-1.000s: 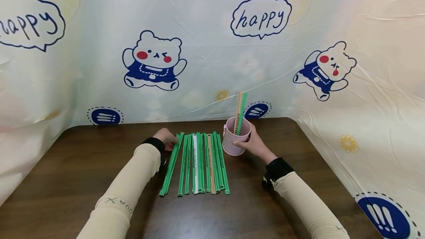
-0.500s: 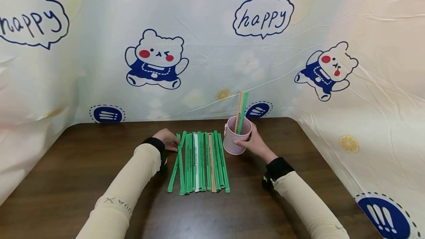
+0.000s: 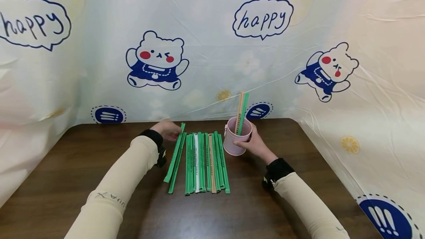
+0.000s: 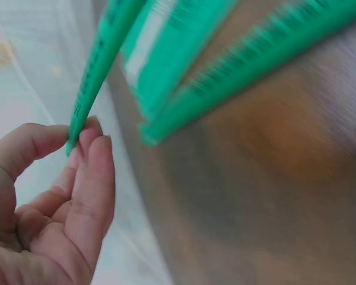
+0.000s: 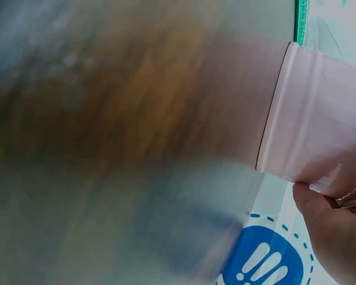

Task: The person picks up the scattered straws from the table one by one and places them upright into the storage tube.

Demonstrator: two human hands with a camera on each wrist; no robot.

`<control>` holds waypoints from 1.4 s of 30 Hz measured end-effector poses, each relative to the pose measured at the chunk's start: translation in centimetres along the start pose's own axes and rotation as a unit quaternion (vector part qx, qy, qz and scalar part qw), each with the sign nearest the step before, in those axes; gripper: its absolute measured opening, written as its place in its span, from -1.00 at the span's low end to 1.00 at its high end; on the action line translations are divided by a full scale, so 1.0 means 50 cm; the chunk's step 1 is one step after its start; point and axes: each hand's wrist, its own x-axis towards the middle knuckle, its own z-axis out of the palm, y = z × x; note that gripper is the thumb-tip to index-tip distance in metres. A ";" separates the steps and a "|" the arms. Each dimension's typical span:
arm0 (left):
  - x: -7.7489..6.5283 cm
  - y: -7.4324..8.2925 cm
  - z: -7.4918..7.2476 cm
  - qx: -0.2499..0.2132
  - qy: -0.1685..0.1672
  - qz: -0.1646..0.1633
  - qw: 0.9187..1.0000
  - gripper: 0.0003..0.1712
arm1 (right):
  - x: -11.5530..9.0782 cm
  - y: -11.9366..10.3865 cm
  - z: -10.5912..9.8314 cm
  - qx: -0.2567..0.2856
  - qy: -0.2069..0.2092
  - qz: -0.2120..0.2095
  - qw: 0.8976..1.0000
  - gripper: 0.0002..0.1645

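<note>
My left hand (image 3: 168, 130) pinches the far end of a green paper-wrapped straw (image 4: 99, 62) between thumb and fingertips. In the left wrist view that end stands up off the wooden table. A second green straw (image 3: 177, 169) lies slanted right beside it. To their right is a row of wrapped straws, mostly green (image 3: 189, 163), with a white one (image 3: 197, 161) and a tan one (image 3: 211, 161) among them. My right hand (image 3: 256, 145) grips a small pink bucket (image 3: 232, 146) from its right side. A tan straw (image 3: 238, 111) and a green straw (image 3: 244, 110) stand upright in the bucket.
The dark brown table (image 3: 192, 217) runs back to a pale curtain (image 3: 212, 62) printed with bears and "happy" bubbles. The bucket stands close to the right end of the straw row.
My left hand has drawn two green straws leftward, away from the row, and lifted the end of one. The remaining row lies closer together. The right hand and bucket have stayed put.
</note>
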 end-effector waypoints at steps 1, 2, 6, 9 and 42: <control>0.001 0.010 0.000 0.004 -0.007 0.018 1.000 -0.51 | 0.000 0.005 0.000 -0.003 0.002 -0.003 1.000 0.21; 0.002 0.023 0.003 0.002 -0.012 0.035 0.999 -0.53 | -0.002 0.007 0.000 -0.007 0.002 -0.005 1.000 0.22; 0.011 0.080 0.020 -0.023 -0.011 0.096 0.995 -0.51 | -0.012 0.011 -0.005 -0.017 0.007 -0.007 1.000 0.22; 0.016 0.129 0.030 -0.056 -0.003 0.123 0.991 -0.46 | -0.017 0.014 -0.010 -0.018 0.013 -0.006 1.000 0.21; 0.004 0.352 0.104 -0.231 0.182 0.322 0.900 -0.56 | 0.002 0.017 0.005 -0.011 0.009 -0.023 1.000 0.21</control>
